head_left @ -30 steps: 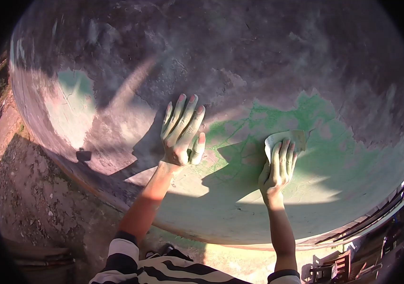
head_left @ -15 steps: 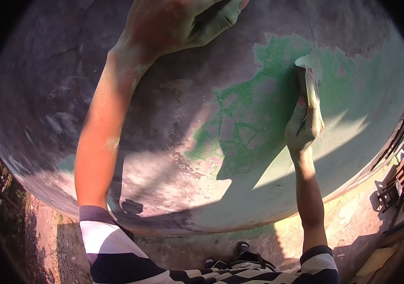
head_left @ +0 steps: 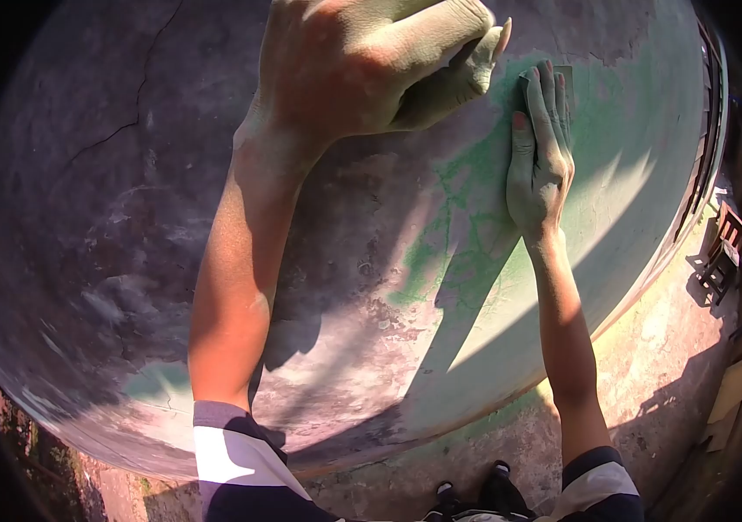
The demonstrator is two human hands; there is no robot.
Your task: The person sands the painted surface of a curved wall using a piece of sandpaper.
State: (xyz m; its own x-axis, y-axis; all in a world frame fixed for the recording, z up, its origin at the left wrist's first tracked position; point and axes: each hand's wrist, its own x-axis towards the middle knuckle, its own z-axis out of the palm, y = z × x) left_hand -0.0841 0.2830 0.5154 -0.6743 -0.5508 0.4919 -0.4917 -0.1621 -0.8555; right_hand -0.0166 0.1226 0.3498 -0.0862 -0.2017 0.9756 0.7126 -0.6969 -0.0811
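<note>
A large curved wall (head_left: 362, 217) with worn purplish-grey and green patches fills most of the view. My right hand (head_left: 545, 157) presses a thin sheet (head_left: 568, 83) flat on the green patch (head_left: 484, 183), its fingers stretched over the sheet. Close to the camera at the top, my left hand (head_left: 380, 70) is raised, its fingers curled and partly cut off by the frame edge. Nothing can be made out in it. Pale dust coats both hands.
A wooden chair (head_left: 730, 239) stands on the sunlit ground (head_left: 649, 348) at the right. My feet (head_left: 500, 470) show at the bottom. A crack (head_left: 139, 96) runs down the wall at the upper left.
My left hand has come off the wall, up and close to the camera, and its fingers have curled. My right hand has moved up the green patch with the sheet.
</note>
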